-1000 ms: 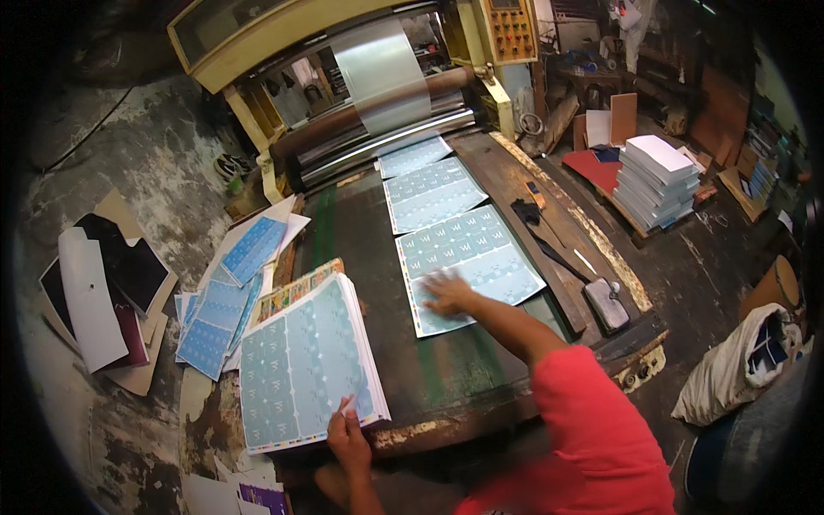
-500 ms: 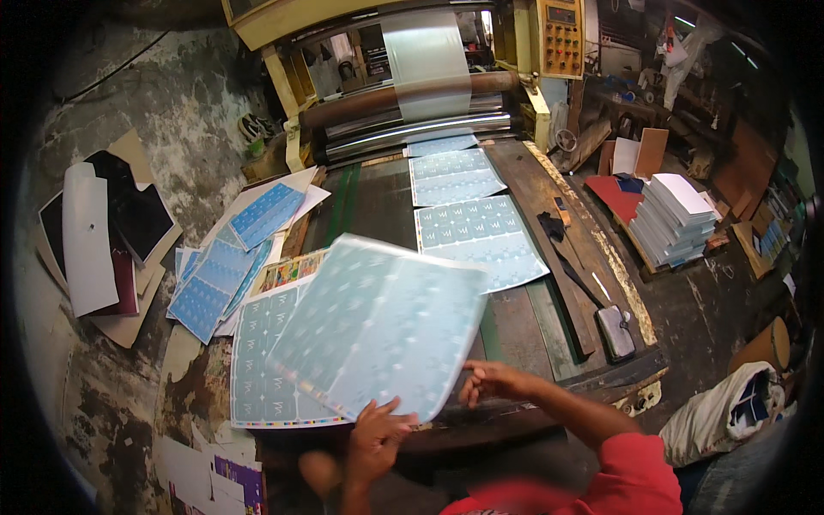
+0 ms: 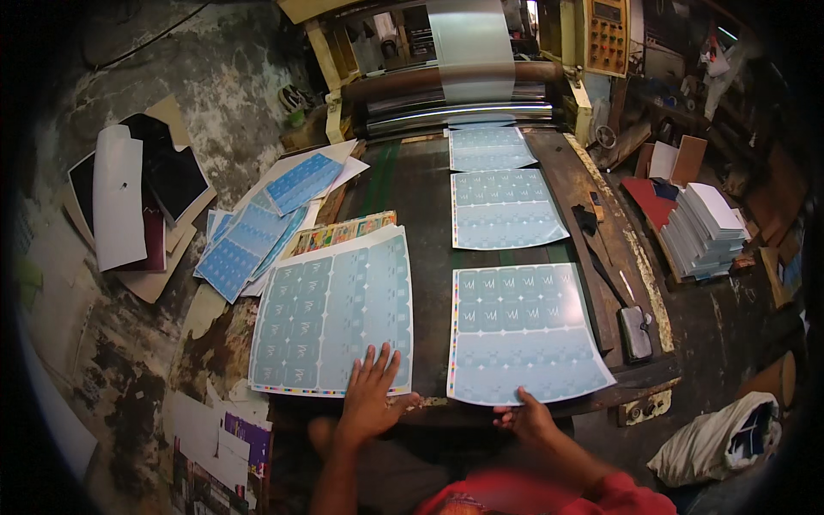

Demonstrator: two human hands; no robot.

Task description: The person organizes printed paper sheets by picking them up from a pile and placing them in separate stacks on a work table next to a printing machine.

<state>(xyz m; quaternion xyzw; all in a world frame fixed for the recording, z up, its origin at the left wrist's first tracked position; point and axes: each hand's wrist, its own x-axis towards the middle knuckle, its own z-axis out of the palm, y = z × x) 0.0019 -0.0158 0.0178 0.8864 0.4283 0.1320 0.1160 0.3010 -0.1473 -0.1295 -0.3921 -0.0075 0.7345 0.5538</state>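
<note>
- Cream-framed machine with brown and metal rollers [image 3: 399, 87]: stands at the far end of the counter.
- Dark, worn counter with green stripes [image 3: 421, 215]: carries all the printed work noted below.
- Thick stack of pale blue-green, rectangular printed paper sheets [image 3: 335, 300]: lies at the counter's near left; likely heavy as a block.
- Loose, glossy, pale blue printed sheet [image 3: 525, 330]: lies right of the stack, apart from it, near edge curved. Judged light, flexible, somewhat slippery and easily creased; best held by opposite margins, clear of the print.
- Two similar pale blue sheets [image 3: 506, 209]: lie beyond it, towards the rollers.
- Bare left hand [image 3: 372, 396]: grip open, fingers spread flat over the stack's near edge.
- Bare right hand [image 3: 527, 419]: grip appears closed on the loose sheet's near edge, thumb above, fingers curled below.
</note>
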